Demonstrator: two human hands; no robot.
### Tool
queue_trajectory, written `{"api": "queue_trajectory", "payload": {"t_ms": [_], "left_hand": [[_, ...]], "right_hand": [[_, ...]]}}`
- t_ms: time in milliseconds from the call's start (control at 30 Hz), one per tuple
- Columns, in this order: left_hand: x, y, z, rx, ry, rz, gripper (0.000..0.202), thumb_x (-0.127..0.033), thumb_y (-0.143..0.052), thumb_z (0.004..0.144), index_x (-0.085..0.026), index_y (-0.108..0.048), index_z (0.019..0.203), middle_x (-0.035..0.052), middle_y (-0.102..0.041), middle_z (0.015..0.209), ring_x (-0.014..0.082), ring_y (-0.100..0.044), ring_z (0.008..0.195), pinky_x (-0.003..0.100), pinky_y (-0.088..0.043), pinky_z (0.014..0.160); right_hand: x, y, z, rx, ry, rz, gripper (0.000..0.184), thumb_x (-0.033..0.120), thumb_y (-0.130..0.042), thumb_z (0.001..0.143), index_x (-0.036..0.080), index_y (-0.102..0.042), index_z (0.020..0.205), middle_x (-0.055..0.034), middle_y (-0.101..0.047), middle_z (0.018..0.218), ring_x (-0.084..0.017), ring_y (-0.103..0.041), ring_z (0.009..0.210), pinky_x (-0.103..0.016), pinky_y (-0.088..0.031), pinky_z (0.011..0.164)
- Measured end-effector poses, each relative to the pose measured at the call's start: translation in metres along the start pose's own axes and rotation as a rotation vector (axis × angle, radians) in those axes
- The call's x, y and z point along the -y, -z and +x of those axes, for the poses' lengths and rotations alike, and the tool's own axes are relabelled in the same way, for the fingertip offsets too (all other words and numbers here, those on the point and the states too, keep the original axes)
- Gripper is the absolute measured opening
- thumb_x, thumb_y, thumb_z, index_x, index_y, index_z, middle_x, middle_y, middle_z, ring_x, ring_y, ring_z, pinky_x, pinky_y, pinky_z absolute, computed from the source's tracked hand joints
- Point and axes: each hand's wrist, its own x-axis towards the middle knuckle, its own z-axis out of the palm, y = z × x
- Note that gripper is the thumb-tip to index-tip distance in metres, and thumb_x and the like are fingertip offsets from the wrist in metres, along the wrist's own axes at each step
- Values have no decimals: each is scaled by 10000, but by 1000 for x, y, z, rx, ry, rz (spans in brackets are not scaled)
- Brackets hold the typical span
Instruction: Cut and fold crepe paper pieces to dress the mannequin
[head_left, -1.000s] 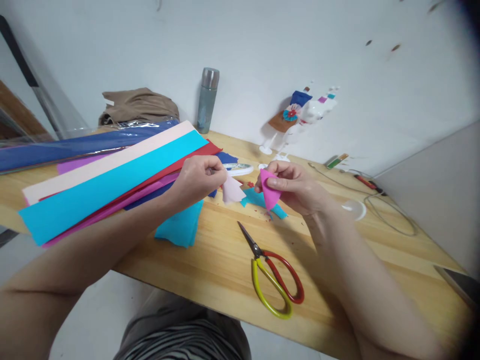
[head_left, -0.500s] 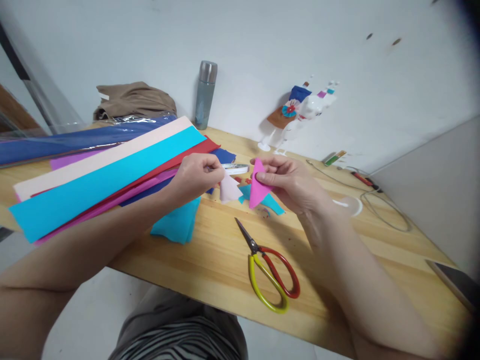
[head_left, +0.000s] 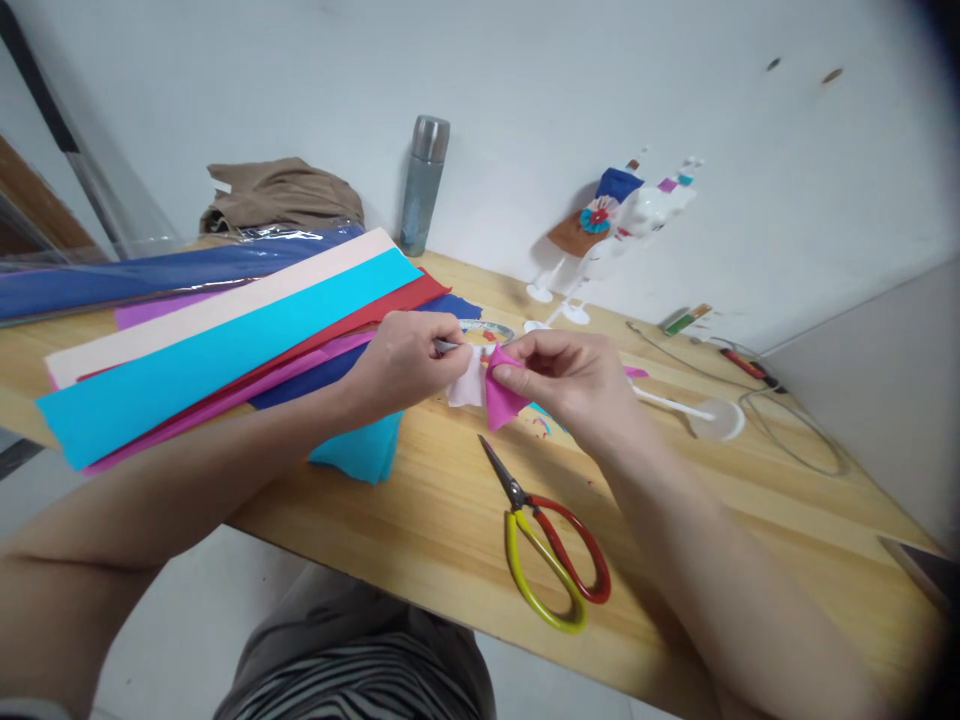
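Note:
My left hand [head_left: 409, 362] is closed in a pinch on a small pale pink paper piece [head_left: 466, 385], with something thin and grey showing at the fingertips. My right hand [head_left: 570, 378] pinches a folded magenta paper piece [head_left: 501, 400] and holds it against the pale pink one. Both hands hover just above the wooden table [head_left: 420, 520]. Under them lie cyan paper scraps [head_left: 361, 450]. Scissors with one red and one yellow handle [head_left: 551, 550] lie shut on the table just in front of my right hand.
Long sheets of cyan, pink, red and blue paper [head_left: 225, 345] are stacked at the left. A grey bottle [head_left: 424, 185], a brown cloth [head_left: 281, 195] and a white decorated figure [head_left: 607, 235] stand by the wall. A white stick on a round base [head_left: 701, 412] and cables [head_left: 787, 425] lie at the right.
My right hand has moved left and brought the magenta piece against the pale pink piece in my left hand. The gap between the two pieces has closed.

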Motion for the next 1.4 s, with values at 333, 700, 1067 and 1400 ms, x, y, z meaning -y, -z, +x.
{"api": "queue_trajectory", "payload": {"t_ms": [333, 700, 1067, 1400], "left_hand": [[0, 4, 2, -7, 114, 26, 184, -249, -566, 773, -171, -602, 610, -23, -500, 523, 112, -416, 556, 273, -310, 558], [-6, 2, 2, 30, 191, 48, 174, -190, -575, 759, -161, -616, 593, -18, -566, 506, 111, -500, 546, 250, -351, 560], [-5, 0, 1, 44, 203, 13, 195, -204, -574, 781, -168, -609, 592, -9, -587, 524, 107, -539, 539, 234, -365, 546], [-3, -1, 1, 60, 215, 14, 195, -226, -561, 780, -172, -612, 600, -5, -617, 548, 103, -542, 547, 232, -376, 554]], "right_hand": [[-1, 2, 0, 0, -65, 84, 277, 452, -859, 674, 228, -696, 669, -5, -649, 621, -138, -547, 555, -311, -466, 551], [-11, -18, 2, -63, -15, 16, 194, 316, -847, 660, 205, -690, 633, 13, -584, 545, -107, -448, 494, -275, -348, 496], [-31, -17, 7, -116, -6, -17, 155, 286, -788, 736, 211, -699, 634, 12, -578, 532, -111, -443, 471, -281, -308, 483], [-35, -14, 9, -115, -46, 14, 174, 314, -749, 712, 203, -670, 603, -2, -595, 547, -132, -491, 516, -277, -363, 509]]}}
